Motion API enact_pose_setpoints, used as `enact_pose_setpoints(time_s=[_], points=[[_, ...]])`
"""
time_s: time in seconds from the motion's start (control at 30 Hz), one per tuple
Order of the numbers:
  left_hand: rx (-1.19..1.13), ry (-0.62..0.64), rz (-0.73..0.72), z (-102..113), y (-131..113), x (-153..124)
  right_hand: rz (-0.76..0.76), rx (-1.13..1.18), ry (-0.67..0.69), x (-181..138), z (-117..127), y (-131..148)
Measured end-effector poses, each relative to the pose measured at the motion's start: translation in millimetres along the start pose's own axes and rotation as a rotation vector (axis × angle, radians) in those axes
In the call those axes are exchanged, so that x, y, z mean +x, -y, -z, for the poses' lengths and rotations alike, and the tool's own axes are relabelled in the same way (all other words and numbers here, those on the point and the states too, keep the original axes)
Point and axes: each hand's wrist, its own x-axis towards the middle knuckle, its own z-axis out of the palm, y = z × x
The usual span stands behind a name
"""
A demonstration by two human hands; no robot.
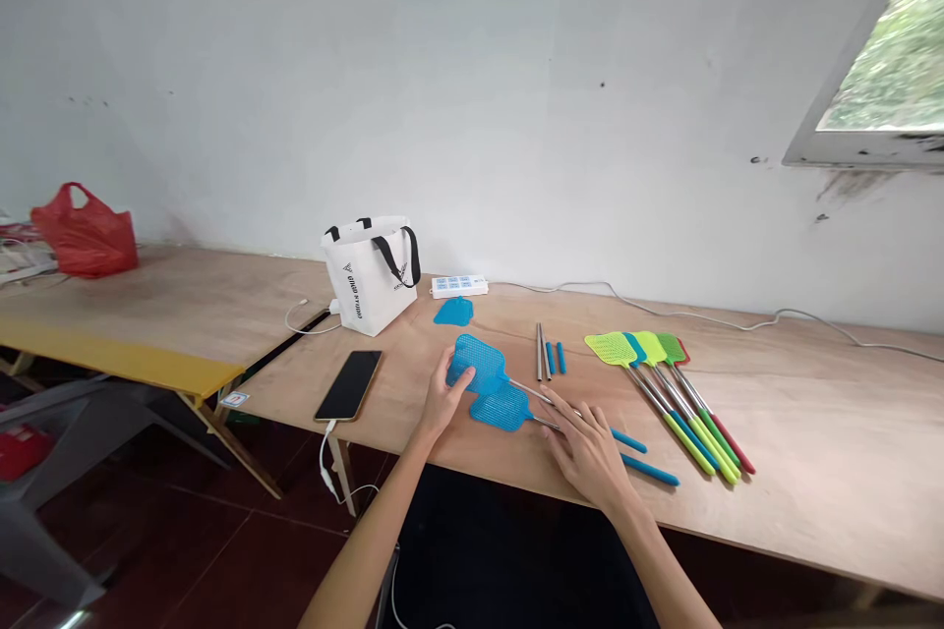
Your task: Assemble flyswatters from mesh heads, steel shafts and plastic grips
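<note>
Your left grip (442,399) pinches the far blue swatter (479,362) by its head near the counter's (826,442) near edge, and I can't tell if your right grip (590,452), over its shaft, is closed, but the overlapped near blue swatter (502,412) could snag and be dragged off.

the bare left forearm (373,531) slants up and rightward to a left hand (441,400) pinching with its thumb (465,377) uppermost, while the right forearm (656,555) slants leftward to a right hand (588,452) turned palm down, fingers (564,407) extended.
</note>
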Motion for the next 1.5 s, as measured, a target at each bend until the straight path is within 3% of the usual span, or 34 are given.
enact_pose_setpoints(time_s=[0.23,0.5,1.27,1.5], points=[[0.142,0.090,-0.038,2,-7,-6,-0.028,0.070,-0.038,-2,-1,-1],[0.215,0.199,-0.069,0,-8,-8,-0.079,-0.076,-0.223,-2,-2,-3],[0.318,0.403,-0.027,-10,-18,-20,-0.049,0.035,-0.214,-6,-6,-10],[0.347,0.369,-0.042,-10,-15,-19,-0.043,0.011,-0.219,-6,-6,-10]])
